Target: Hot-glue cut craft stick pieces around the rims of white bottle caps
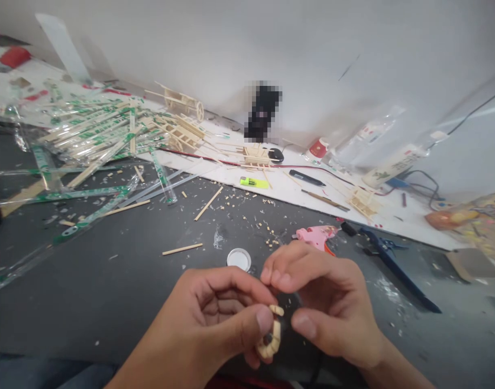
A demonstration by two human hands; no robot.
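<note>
Between its thumb and index finger, my left hand (pixel 219 310) grips a small curved ring of pale wooden pieces (pixel 273 346). One short piece sits near the ring's upper end; a gap shows beside it, and my fingers hide part of the ring. Just right of the ring is my right hand (pixel 336 294), its thumb apart from its bent fingers and nothing visible between them. Behind the hands lie a round white lid (pixel 239 260) and a pink hot glue gun (pixel 315 236), partly covered by my right hand. Tiny wood offcuts (pixel 271 229) are scattered there.
Wrapped chopsticks (pixel 97 129) are heaped at the left. Small wooden cart models (pixel 182 135) stand along a white board with a yellow-green lighter (pixel 253 182) and a black pen (pixel 307 178). Dark blue cutters (pixel 397 270) lie right. A bottle (pixel 397 165) leans by the wall.
</note>
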